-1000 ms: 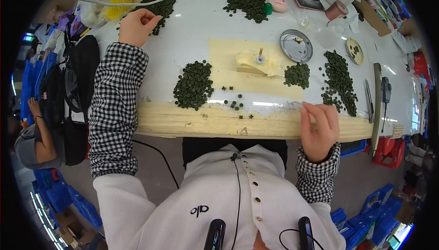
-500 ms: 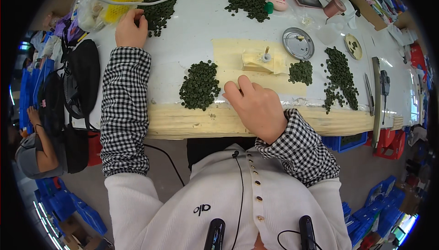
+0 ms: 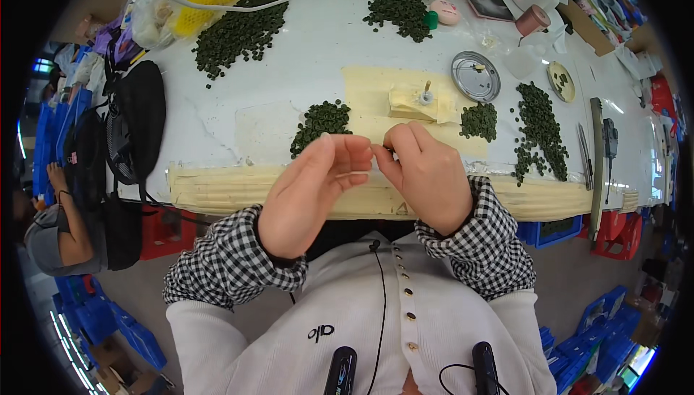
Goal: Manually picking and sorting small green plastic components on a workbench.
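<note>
My left hand [image 3: 307, 185] hovers over the near table edge with its fingers loosely curved and apart, and nothing shows in it. Its fingertips come close to my right hand [image 3: 432, 178], which is closed in a pinch. A tiny dark piece [image 3: 392, 153] shows between the right thumb and forefinger; it is too small to make out fully. Behind my left hand lies a pile of small dark green round pieces [image 3: 322, 122], partly covered by the fingers. Just beyond my right hand, a taped block [image 3: 412, 105] with a thin upright pin [image 3: 426, 87] stands on yellowish paper.
More green pieces lie in a far-left pile [image 3: 242, 30], a far-middle pile [image 3: 397, 13], a small pile [image 3: 478, 120] and a long pile [image 3: 541, 131] at right. A round metal lid [image 3: 476, 77], a thread spool [image 3: 532, 20], tweezers [image 3: 585, 155] and a black bag [image 3: 137, 127] surround them.
My left hand has left the far-left pile and come back beside my right hand. The right hand has shifted slightly right, its fingers now pinched. The view has moved a little.
</note>
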A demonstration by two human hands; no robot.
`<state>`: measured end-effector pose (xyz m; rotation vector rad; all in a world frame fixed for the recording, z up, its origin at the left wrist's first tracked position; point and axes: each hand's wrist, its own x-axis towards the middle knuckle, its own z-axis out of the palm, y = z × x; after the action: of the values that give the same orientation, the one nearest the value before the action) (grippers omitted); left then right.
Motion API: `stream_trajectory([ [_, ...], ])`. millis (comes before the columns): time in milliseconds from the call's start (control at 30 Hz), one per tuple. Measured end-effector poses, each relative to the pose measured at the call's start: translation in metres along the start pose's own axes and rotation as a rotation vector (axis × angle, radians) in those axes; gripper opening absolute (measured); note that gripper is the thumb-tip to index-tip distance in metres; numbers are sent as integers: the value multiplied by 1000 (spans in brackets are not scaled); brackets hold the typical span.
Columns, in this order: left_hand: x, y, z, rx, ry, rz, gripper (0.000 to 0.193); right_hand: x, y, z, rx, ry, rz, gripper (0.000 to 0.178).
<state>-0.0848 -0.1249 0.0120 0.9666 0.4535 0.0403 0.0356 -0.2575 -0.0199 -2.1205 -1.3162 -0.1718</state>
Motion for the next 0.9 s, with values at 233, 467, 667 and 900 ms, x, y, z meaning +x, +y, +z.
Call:
stream_trajectory([
  [233, 14, -22, 12, -671, -249, -195, 40, 15, -24, -14, -1, 58, -190, 14],
  [467, 31, -25, 13, -727, -227, -195, 35, 27, -13, -11, -69, 215, -386, 13],
  [667, 17, -21, 31, -600, -99, -138, 34, 27, -19, -22, 219, 217, -290, 19],
  [900, 51, 61, -47, -63, 105, 324, 30, 9, 14, -63, 352, 361, -50, 20],
])
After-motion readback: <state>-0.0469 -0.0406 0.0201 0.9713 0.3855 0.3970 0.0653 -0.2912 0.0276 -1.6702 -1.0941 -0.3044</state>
